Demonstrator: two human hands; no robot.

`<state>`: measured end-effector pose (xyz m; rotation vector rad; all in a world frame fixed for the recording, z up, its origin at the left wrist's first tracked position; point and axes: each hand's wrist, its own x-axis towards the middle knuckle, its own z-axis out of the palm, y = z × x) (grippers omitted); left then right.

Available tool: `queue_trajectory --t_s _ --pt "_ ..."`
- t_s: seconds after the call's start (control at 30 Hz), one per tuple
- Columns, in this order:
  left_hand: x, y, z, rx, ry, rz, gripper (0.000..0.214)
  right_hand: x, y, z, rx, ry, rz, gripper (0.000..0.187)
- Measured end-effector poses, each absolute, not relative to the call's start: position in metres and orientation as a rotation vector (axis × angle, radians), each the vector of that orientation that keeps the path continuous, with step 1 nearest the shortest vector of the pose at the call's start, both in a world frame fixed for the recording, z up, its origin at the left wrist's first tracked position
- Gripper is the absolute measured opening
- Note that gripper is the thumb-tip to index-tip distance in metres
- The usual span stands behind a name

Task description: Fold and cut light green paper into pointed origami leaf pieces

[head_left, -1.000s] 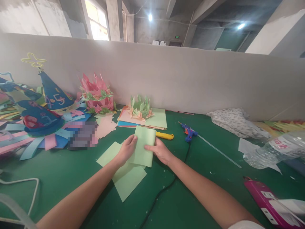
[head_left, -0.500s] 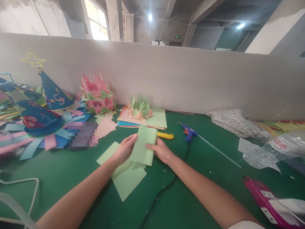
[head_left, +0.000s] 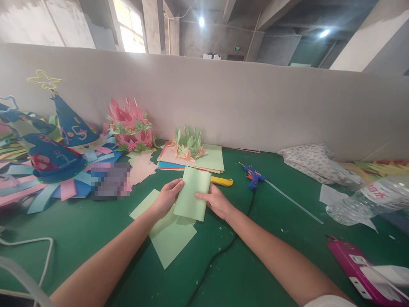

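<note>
Matte green folded paper rectangle point(head_left: 192, 194) btwn both hands — flat sheets point(head_left: 169, 236) underneath

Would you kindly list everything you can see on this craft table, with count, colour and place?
folded paper: one, light green, held above the table centre
flat paper sheets: two or so, light green, under the hands
paper stack: several, mixed colours, behind the hands
small paper flower: one, green and peach, on the stack
large paper flower: one, pink, by the wall
cone hats: two, blue, far left
utility knife: one, yellow, behind the folded paper
glue gun: one, blue, right of centre
plastic bottle: one, clear, right
table: one, green
left hand: holds the paper's left edge
right hand: holds its right edge
</note>
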<state>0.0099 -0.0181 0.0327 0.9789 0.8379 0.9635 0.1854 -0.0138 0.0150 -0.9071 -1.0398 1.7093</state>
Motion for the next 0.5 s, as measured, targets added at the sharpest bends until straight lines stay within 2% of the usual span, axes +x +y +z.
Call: queue_trajectory --t_s 0.5 --pt "0.0073 -0.016 0.0308 1.144 1.024 0.955 0.048 0.1863 -0.0124 0.0137 -0.918 -1.051 1.716 0.055"
